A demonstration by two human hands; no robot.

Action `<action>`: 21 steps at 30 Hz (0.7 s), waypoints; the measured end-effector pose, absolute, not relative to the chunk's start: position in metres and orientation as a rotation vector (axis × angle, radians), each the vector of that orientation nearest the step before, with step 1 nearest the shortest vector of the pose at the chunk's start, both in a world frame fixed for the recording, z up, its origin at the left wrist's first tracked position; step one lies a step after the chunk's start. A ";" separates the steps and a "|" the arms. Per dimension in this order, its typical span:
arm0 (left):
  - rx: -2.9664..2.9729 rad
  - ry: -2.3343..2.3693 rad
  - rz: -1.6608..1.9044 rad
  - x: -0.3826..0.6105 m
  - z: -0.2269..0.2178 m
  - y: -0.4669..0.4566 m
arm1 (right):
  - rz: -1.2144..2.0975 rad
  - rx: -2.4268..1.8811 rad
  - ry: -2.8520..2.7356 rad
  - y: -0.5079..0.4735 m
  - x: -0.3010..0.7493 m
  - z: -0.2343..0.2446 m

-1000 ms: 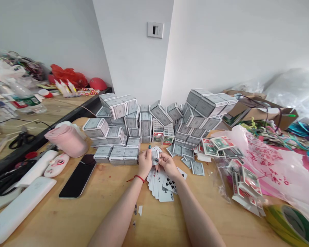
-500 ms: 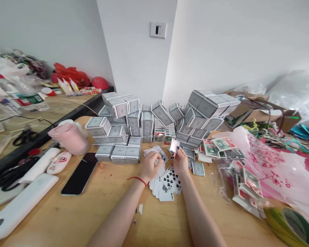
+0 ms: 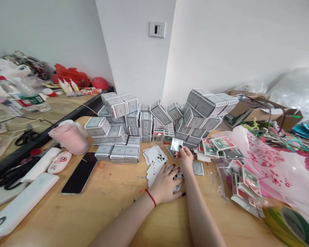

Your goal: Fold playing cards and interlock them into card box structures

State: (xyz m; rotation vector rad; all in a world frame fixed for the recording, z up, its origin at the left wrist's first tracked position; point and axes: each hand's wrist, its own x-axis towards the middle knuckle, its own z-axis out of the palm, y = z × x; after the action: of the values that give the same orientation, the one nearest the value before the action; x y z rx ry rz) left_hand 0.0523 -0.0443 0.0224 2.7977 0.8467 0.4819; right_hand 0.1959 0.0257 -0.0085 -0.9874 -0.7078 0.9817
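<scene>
Loose playing cards (image 3: 154, 158) lie face up in a spread on the wooden table (image 3: 98, 212) in front of me. My left hand (image 3: 167, 183), with a red string at the wrist, lies flat with spread fingers on the near part of the spread. My right hand (image 3: 185, 158) pinches a small shiny empty card box (image 3: 175, 144) just above the table, close to the pile of grey boxed decks (image 3: 154, 120).
A black phone (image 3: 79, 173), a pink roll (image 3: 68, 137), white cases (image 3: 23, 202) and scissors (image 3: 13, 176) lie left. A pink plastic bag (image 3: 267, 164), red-green card packs (image 3: 218, 144) and a tape roll (image 3: 293, 223) lie right. A cardboard box (image 3: 262, 109) stands behind.
My left hand let go of the fan of cards, which now lies on the table, and moved down onto the spread. My right hand kept the shiny box near the pile.
</scene>
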 end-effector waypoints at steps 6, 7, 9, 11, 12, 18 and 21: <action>2.876 0.826 0.472 0.042 0.026 -0.020 | 0.988 -1.036 -0.720 0.026 0.191 -0.009; 2.891 0.813 0.459 0.038 0.028 -0.016 | 0.988 -1.035 -0.716 0.026 0.190 -0.009; 2.884 0.881 0.465 0.028 0.032 -0.011 | 0.984 -1.035 -0.715 0.025 0.189 -0.009; 2.807 1.038 0.523 0.017 0.033 -0.013 | 0.963 -1.051 -0.713 0.025 0.188 -0.010; 2.755 1.111 0.553 0.011 0.032 -0.017 | 0.945 -1.063 -0.709 0.025 0.187 -0.011; 2.492 1.396 0.621 -0.012 0.003 -0.050 | 0.854 -1.198 -0.725 0.024 0.166 -0.020; 2.454 1.394 0.599 -0.010 -0.008 -0.051 | 0.875 -1.243 -0.764 0.023 0.154 -0.023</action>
State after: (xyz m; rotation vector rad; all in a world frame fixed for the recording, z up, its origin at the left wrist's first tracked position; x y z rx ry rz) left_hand -0.0104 -0.0512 -0.0077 2.4544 1.3939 0.5987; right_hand 0.1538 0.0233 -0.0228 -1.2430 -0.7636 0.8750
